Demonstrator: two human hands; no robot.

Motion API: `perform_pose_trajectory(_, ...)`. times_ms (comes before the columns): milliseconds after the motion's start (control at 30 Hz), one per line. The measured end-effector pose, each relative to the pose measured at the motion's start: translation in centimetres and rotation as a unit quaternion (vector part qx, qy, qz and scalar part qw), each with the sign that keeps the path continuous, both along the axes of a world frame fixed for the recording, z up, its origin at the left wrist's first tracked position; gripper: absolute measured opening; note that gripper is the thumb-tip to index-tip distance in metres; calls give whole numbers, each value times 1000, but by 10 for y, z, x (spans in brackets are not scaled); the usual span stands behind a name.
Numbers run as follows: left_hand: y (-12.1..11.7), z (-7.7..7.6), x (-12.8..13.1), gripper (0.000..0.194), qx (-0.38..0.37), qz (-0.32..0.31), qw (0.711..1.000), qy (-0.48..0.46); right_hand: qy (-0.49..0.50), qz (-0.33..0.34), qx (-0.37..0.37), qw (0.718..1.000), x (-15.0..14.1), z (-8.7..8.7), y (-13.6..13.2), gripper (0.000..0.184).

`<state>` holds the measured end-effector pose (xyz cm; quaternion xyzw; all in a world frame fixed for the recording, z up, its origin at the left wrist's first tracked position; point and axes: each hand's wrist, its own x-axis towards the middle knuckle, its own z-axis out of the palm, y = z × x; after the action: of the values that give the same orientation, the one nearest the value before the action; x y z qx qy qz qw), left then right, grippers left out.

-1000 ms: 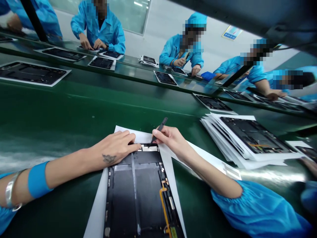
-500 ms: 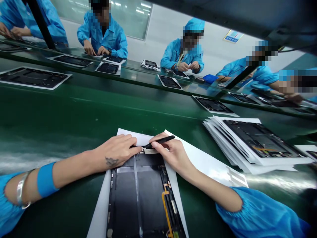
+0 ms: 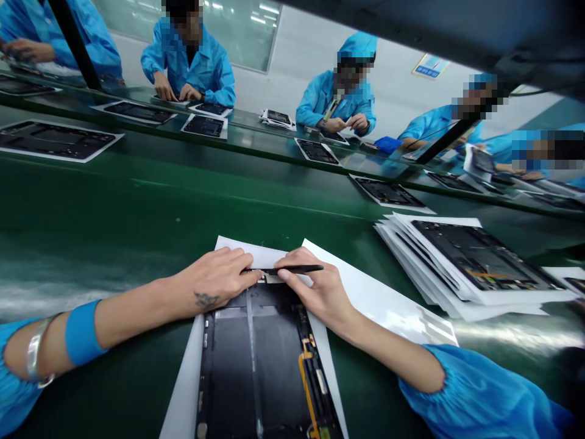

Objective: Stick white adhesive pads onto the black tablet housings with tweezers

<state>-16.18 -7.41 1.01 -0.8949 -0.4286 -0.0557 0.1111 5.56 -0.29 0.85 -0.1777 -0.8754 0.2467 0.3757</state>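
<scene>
My left hand [image 3: 217, 277] lies flat at the top edge of a black tablet back housing [image 3: 251, 360], its fingertips close to the tip of a slim black pick [image 3: 297, 269]. My right hand [image 3: 313, 289] holds that pick almost level across the housing's top end, fingers pinching it just above a small white strip [image 3: 274, 278]. The housing rests on white paper sheets [image 3: 183, 390], and an orange flex cable [image 3: 304, 378] runs along its right side. My hands hide the housing's top edge.
The green conveyor belt [image 3: 114, 207] runs crosswise. A stack of papers with another housing [image 3: 475, 259] sits to my right. Across a dark rail, co-workers in blue smocks [image 3: 187, 61] handle more housings on sheets.
My right hand has lowered the pick from a steep angle to nearly level across the housing's top. My left hand stays in place. Co-workers' hands across the belt have shifted.
</scene>
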Motion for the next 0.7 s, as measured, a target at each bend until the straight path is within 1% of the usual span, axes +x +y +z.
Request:
perform_pose_trajectory(67, 0, 1, 1, 26, -12, -11, 1000, 5, -6, 20, -11, 1000, 1, 2, 0, 13)
perform_pose_trajectory(100, 0, 1, 1, 27, -17, -20, 1000, 1, -10, 24, -28, 999, 2, 3, 1, 14)
perform_pose_trajectory(167, 0, 0, 1, 26, -21, -38, 999, -15, -20, 9, -92, 996, 6, 5, 3, 17)
perform_pose_trajectory(233, 0, -2, 1, 28, -15, -42, 998, -33, -16, -44, -177, 983, 12, 7, 5, 23)
perform_pose_trajectory(300, 0, -3, 0, 31, 0, -42, 998, -42, 2, -112, -252, 961, 20, 7, 8, 29)
perform_pose_trajectory(367, -1, -4, 0, 33, 11, -43, 998, -42, 19, -165, -306, 938, 26, 5, 11, 34)
perform_pose_trajectory(400, -1, -5, -1, 33, 14, -44, 998, -39, 22, -179, -327, 928, 28, 3, 12, 36)
perform_pose_trajectory(500, -1, -6, -2, 36, 15, -41, 998, -33, 26, -193, -370, 908, 31, 0, 14, 41)
perform_pose_trajectory(600, -2, -7, -3, 40, 18, -36, 999, -30, 28, -191, -381, 904, 31, 0, 14, 44)
perform_pose_trajectory(700, -2, -8, -3, 41, 16, -38, 999, -29, 36, -183, -391, 901, 30, -1, 12, 43)
